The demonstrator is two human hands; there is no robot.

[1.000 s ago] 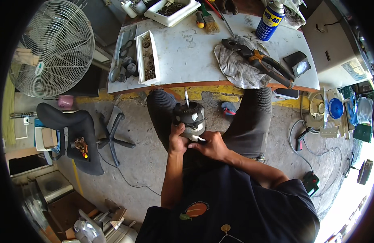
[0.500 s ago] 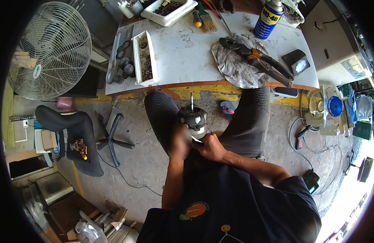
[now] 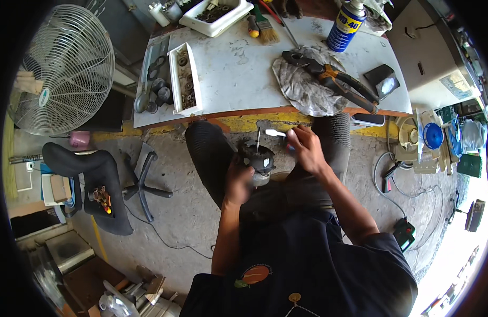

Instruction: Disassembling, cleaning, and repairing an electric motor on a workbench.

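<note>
Between my knees, a dark electric motor [image 3: 256, 160] with an upright metal shaft is held in my left hand [image 3: 238, 185], whose fingers are wrapped round its left side. Greasy black coats the top of its housing, and a lighter band shows below. To the right of the shaft and higher up, my right hand [image 3: 306, 149] is closed on a slim white stick like a toothbrush [image 3: 275, 133]. Its white end points left toward the shaft tip without touching it. The rest of the stick is hidden in my fingers.
Ahead stands a workbench [image 3: 228, 79] with a long white tray of small parts [image 3: 183, 79], pliers [image 3: 334, 79] on a stained rag [image 3: 294, 87], a paintbrush [image 3: 266, 30] and a blue spray can [image 3: 346, 26]. A fan [image 3: 69, 68] and swivel chair [image 3: 104, 174] are at left.
My right hand has moved up and away from the motor's lower side, bringing the white stick above it near the shaft. My left hand still grips the motor. The view has shifted slightly.
</note>
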